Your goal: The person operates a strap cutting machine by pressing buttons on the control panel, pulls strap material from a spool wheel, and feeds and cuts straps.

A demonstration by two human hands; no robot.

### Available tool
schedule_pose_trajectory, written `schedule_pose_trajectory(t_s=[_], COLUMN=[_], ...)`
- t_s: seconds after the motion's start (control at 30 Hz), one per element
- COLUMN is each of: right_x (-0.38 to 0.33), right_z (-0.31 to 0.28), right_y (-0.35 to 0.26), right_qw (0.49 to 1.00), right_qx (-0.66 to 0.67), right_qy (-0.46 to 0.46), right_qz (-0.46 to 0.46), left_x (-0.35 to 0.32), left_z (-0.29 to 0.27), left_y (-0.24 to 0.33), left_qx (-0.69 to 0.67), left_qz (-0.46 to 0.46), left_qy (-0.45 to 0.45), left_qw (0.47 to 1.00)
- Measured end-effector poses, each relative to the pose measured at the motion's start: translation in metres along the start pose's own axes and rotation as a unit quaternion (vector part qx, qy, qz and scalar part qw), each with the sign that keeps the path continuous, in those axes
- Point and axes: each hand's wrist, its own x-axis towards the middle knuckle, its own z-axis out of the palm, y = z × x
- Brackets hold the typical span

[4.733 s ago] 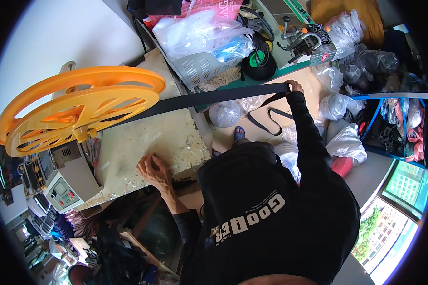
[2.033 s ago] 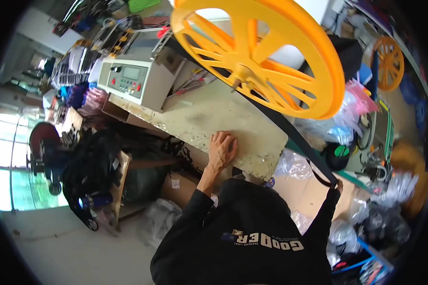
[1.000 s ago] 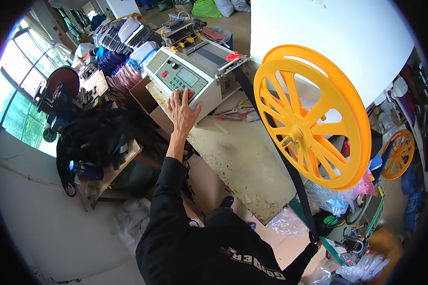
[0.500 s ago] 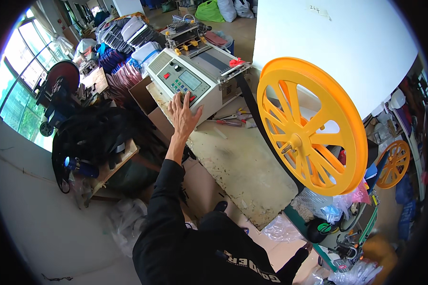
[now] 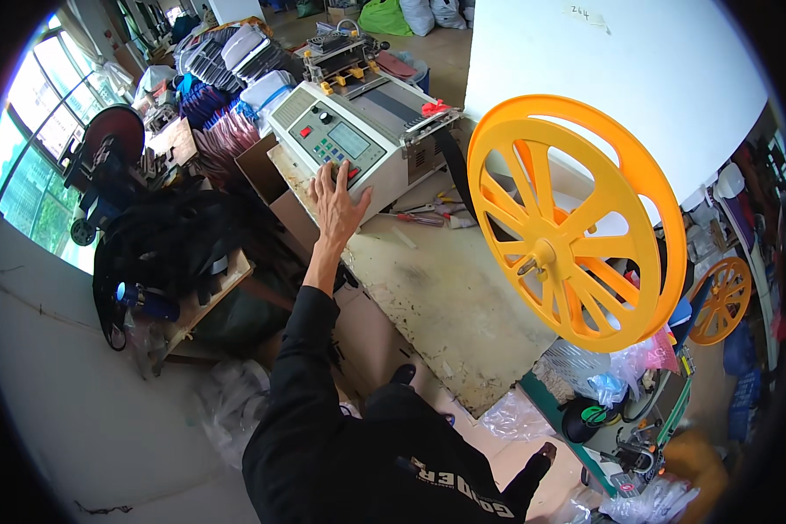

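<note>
My left hand reaches forward with its fingers apart. Its fingertips rest at the lower edge of the control panel on a white machine, by the keys and a red switch. Nothing is held in it. From the machine's right end a black strap runs toward a large yellow reel and passes behind it. Low on the right, my right hand just shows past its dark sleeve; its fingers are too small to make out.
The worn tabletop bears screwdrivers near the machine. To the left, a heap of black straps and a blue bottle lie on a wooden stand. A green-edged bench with plastic bags stands at right.
The yellow reel has turned, and its two discs now look set further apart. The strap beside it shows less of its length. My left hand stays at the panel; the right hand shows slightly more.
</note>
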Motion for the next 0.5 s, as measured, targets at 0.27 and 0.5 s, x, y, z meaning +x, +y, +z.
schedule_pose_trajectory(t_s=[0.27, 0.5], right_x=[-0.02, -0.039], right_z=[0.012, 0.014], right_y=[0.021, 0.038], right_qw=[0.998, 0.996], right_qx=[0.01, 0.013], right_qy=[0.011, 0.01], right_qz=[-0.054, -0.092], left_x=[0.0, 0.0], left_z=[-0.001, 0.002], left_y=[0.0, -0.002], left_qx=[0.001, 0.001], left_qz=[0.003, 0.004], left_qy=[0.003, 0.003], left_qw=[1.0, 1.0])
